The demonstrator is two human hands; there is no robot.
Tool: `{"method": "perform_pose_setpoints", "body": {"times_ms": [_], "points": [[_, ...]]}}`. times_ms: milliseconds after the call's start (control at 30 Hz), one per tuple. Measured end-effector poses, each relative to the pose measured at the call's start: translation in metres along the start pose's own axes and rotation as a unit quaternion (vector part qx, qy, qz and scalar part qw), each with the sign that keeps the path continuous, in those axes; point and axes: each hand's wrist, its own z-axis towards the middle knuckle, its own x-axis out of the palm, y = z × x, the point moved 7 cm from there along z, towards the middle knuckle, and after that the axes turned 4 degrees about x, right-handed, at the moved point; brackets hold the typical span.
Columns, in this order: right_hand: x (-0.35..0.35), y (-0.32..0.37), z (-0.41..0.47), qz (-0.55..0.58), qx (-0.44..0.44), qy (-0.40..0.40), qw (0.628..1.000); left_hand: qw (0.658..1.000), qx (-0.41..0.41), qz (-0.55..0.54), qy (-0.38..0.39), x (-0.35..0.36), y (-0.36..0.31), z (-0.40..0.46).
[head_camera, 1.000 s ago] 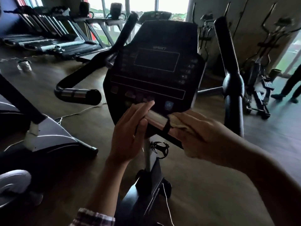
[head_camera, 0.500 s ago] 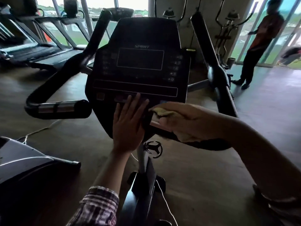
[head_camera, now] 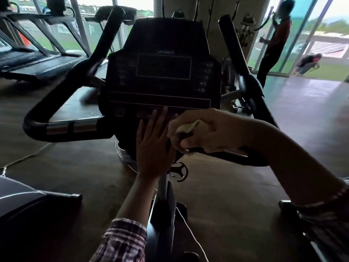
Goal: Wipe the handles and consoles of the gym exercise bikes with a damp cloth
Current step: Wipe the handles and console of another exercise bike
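At the bike's front, the big black plastic console [head_camera: 162, 72] fills the view; left hand [head_camera: 154, 144] lies flat, fingers spread, bracing its lower edge. Right hand [head_camera: 205, 131] is clenched round the pale crumpled cloth [head_camera: 186, 127] on the black right handle [head_camera: 251, 159], nr the console. Step: wiping handle; next prob. sweep along grip w/ firm pressure.

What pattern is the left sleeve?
Plaid, the left sleeve checked in dark and pale stripes; head view.

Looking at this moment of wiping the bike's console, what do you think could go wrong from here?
The left hand lies flat on the console over its lower button row, so it may press keys by accident. The damp cloth, bunched in the right hand, could leave moisture around those buttons. A thin cable trails along the floor by the bike's post and might snag a foot.
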Motion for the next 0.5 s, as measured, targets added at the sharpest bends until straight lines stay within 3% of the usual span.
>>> {"method": "perform_pose_setpoints", "body": {"times_ms": [233,367,500], "points": [[0.004,0.005,0.011,0.012,0.001,-0.032,0.999,1.0,0.004,-0.015,-0.027,-0.002,-0.001,-0.002],[0.007,0.012,0.016,-0.108,-0.019,-0.076,0.991,0.998,0.011,-0.042,-0.038,-0.008,-0.002,-0.001],[0.003,0.011,0.007,-0.121,-0.012,-0.121,0.985,0.998,0.013,-0.048,-0.043,-0.009,-0.002,-0.001]]}}
